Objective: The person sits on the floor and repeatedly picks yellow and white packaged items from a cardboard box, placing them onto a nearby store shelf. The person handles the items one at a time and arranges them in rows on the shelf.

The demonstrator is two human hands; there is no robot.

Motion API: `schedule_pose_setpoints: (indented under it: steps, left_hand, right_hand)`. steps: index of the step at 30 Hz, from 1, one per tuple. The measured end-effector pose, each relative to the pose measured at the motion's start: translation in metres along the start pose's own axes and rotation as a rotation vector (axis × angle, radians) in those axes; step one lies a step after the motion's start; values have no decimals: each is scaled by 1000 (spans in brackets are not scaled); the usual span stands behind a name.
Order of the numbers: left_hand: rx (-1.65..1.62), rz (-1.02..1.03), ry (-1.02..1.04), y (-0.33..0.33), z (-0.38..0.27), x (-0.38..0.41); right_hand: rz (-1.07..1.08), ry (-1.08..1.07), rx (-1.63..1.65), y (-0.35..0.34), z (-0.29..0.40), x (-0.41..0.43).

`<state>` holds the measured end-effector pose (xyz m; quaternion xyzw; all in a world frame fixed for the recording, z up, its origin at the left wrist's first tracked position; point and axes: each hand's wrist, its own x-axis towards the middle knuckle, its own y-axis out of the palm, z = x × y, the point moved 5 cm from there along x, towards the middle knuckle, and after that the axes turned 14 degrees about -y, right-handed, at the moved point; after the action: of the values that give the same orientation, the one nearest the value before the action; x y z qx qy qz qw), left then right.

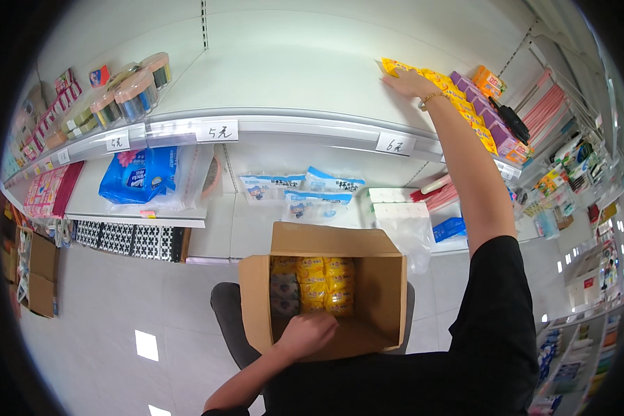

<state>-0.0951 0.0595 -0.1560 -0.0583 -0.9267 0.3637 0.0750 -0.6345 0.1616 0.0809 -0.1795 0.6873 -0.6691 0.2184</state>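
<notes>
My right hand (408,84) reaches to the upper shelf and touches the back end of a row of yellow wrapped packets (468,112); its fingers lie on the rearmost packet. Purple boxes (481,106) line the right side of that row. Before me an open cardboard box (379,291) rests on a dark chair or stool (226,307). Inside it, yellow packets (325,283) are stacked in columns, with darker wrapped packets (285,291) to their left. Over the box's near part is my left hand (309,333), fingers curled, its palm side hidden; whether it holds something cannot be told.
The upper shelf's front rail (301,122) carries handwritten price cards. Clear lidded tubs (135,93) stand on its left part. Below lie a blue wipes pack (140,174), blue-and-white pouches (317,200) and white tissue packs (400,208). Another cardboard box (41,281) stands far left.
</notes>
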Motion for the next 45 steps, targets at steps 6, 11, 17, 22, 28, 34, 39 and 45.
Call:
schedule_pose_setpoints:
  steps: [6,11,17,22,28,34,39,45]
  left_hand:
    - [18,27,-3,-1,-3,1]
    - [3,70,-20,0,-4,2]
    - [31,66,6,0,-5,4]
    - [58,72,1,-1,-5,5]
    - [136,124,-76,7,2,5]
    - [224,122,-67,19,8,0]
    - [255,152,-54,21,9,-6]
    - [440,286,-212,20,14,-30]
  right_hand:
    - [-216,122,-24,6,-11,-5]
    - [-374,5,-79,1,2,-7]
    - [-348,-34,-90,1,4,4]
    - [-276,46,-26,14,-22,16]
    - [-523,-211,-127,-13,6,-5]
    - [-646,-501,318,-49,105,-182]
    - [92,-961,926,68,204,-338]
    - [528,-659,771,265,236,-344]
